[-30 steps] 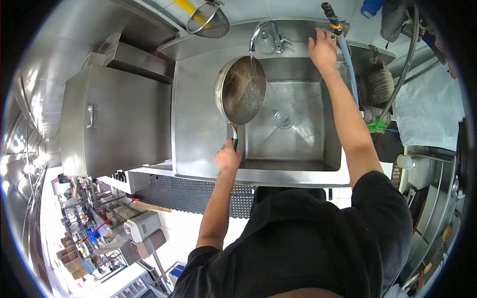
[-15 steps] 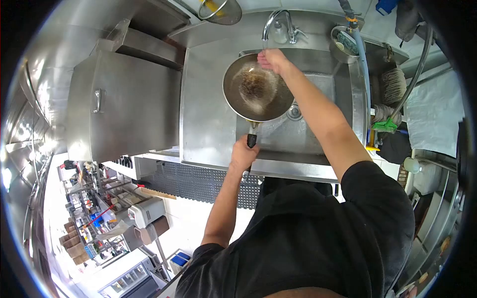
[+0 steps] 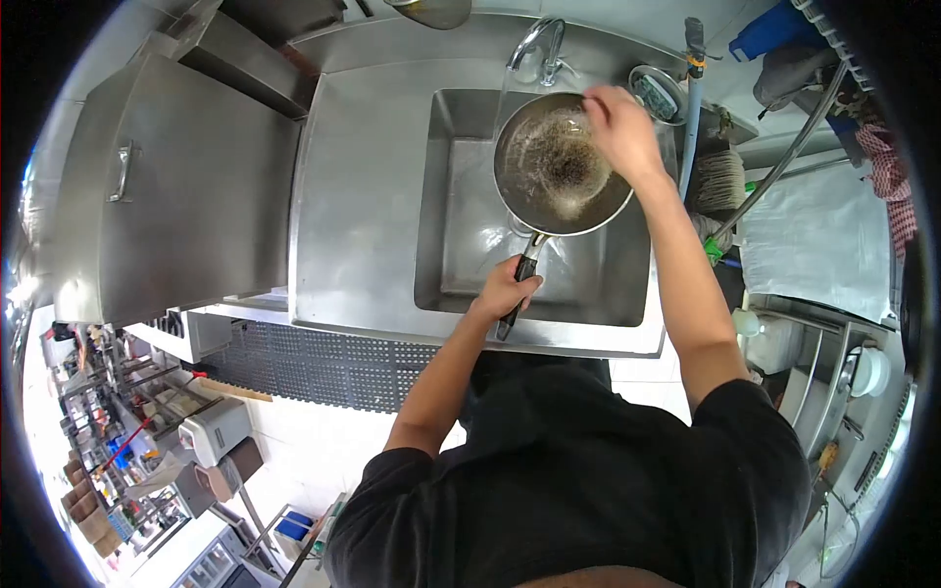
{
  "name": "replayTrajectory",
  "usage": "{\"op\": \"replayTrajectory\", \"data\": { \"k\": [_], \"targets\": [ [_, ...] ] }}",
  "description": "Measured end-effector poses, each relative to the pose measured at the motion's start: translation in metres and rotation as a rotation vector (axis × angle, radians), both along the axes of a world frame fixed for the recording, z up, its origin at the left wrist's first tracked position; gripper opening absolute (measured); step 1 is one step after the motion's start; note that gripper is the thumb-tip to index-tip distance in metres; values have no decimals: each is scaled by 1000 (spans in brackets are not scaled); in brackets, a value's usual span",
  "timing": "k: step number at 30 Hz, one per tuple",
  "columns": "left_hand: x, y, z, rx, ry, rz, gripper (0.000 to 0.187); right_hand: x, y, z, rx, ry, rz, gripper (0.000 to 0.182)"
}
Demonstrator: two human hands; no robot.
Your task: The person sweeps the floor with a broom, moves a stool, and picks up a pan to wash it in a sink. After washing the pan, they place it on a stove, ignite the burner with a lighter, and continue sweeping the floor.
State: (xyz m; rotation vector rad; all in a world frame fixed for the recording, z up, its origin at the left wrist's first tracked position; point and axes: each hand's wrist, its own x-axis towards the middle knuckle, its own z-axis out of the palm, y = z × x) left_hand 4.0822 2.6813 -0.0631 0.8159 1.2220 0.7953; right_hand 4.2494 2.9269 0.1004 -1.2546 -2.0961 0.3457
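A round steel frying pan with a dark handle is held level over the steel sink, below the faucet. Water and foam lie inside the pan. My left hand is closed around the pan's handle at the sink's front edge. My right hand rests with curled fingers on the pan's far right rim, reaching into it. Anything it may hold is hidden by the fingers.
A small round container sits on the ledge right of the faucet, beside a hose and a mop head. A steel counter and a lidded box with a handle lie to the left. A black perforated mat covers the floor.
My right hand left the ledge by the hose, came down into the pan, then shifted to its right rim. The pan went from tilted under the running water to level.
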Motion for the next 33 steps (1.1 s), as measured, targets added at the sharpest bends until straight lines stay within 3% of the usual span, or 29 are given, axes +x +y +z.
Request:
{"op": "replayTrajectory", "data": {
  "k": [2,5,8,10,14,17,20,21,25,26,28,30,33],
  "targets": [
    [4,8,-7,51,60,-11,20,22,-15,1,-149,73,-51,20],
    [1,25,-15,157,209,-8,22,36,-29,-26,-162,106,-70,21],
    [-9,41,-23,235,319,27,23,30,-23,-83,-173,46,-17,26],
    [-18,48,-25,265,452,42,24,3,-28,-104,-383,-86,-47,34],
    [-33,42,-34,378,753,73,24,-54,-62,-173,-168,-277,104,46],
    [-42,32,-36,323,827,88,24,-77,-101,-193,-335,-41,271,41],
    [-54,15,-33,188,880,67,27,-62,-82,-202,-434,-367,379,36],
    [-54,12,-28,170,926,65,27,-52,-69,-218,-347,-470,335,31],
    [-48,-13,-18,218,989,24,25,-41,43,-308,-377,-358,-86,27],
    [-42,-18,-16,251,959,31,25,-44,70,-304,-418,-420,-22,28],
    [-31,-25,-11,313,903,42,25,-57,85,-281,-711,-33,-88,28],
    [-27,-27,-3,175,735,4,26,-98,75,-250,-1134,894,-339,28],
    [-23,-25,12,97,705,-71,28,-130,32,-244,-1285,1157,32,25]
  ]
}}
